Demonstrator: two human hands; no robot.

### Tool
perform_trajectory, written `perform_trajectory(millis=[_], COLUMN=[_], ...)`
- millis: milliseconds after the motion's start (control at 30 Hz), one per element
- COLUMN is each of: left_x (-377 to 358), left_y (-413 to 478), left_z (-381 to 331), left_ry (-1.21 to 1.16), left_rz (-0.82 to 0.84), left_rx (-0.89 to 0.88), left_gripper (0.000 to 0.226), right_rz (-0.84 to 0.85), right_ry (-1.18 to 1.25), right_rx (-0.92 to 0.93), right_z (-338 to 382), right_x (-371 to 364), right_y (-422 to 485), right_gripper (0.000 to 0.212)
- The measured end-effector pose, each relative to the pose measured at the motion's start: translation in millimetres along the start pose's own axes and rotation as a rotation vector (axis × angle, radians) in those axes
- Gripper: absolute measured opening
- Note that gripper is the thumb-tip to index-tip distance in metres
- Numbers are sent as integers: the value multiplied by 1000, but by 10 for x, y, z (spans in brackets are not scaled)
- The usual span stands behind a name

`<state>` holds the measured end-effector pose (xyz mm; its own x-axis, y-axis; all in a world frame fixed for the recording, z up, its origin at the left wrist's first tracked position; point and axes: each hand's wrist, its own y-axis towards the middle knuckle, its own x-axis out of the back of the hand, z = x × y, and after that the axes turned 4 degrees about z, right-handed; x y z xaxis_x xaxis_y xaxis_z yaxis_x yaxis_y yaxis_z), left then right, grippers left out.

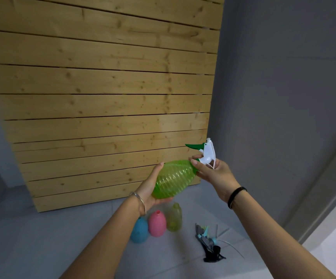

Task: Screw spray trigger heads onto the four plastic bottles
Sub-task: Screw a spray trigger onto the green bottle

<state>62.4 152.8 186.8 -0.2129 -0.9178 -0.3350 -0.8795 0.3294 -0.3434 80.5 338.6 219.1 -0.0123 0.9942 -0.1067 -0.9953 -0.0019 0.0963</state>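
Note:
A ribbed green bottle (173, 178) is held tilted in the air, neck pointing up and right. My left hand (150, 190) cups its base and side. My right hand (211, 174) grips the neck where a white spray head with a green trigger (206, 153) sits on the bottle. On the grey floor below stand a blue bottle (139, 230), a pink bottle (157, 223) and a yellow-green bottle (174, 217), all upright with no heads on. A pile of loose spray heads (208, 241) with thin dip tubes lies to their right.
A wall of pale wooden planks (102, 97) stands behind the bottles. A grey wall (284, 97) rises on the right, with a lighter floor strip (334, 238) at the far right.

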Motion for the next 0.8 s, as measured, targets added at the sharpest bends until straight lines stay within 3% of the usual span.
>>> perform_trajectory(millis=[167,233,300,367,500,667,800], left_x=[36,66,118,194,467,1025,1404], left_y=[-55,-73,-87,-94,-102,-22,49], left_z=[-73,-115,-139,-149,-202,-146,-34], left_ry=[35,37,44,39,8,-121,-145], left_rz=[-2,-23,-73,-97,56,12,-88], left_rx=[-89,-136,-186,-224,-138,-19,20], left_gripper=[50,67,80,76,73,58,62], right_rz=[-19,10,16,8,91,367,419], right_ry=[-1,-14,-8,2,-139,2,-10], right_rx=[55,82,99,76,45,-195,-262], right_z=[82,127,118,128,276,231,-95], right_x=[-104,-163,-224,-288,-410,-674,-1037], right_y=[-17,-9,15,18,90,339,561], right_gripper=[6,7,20,31,10,52,37])
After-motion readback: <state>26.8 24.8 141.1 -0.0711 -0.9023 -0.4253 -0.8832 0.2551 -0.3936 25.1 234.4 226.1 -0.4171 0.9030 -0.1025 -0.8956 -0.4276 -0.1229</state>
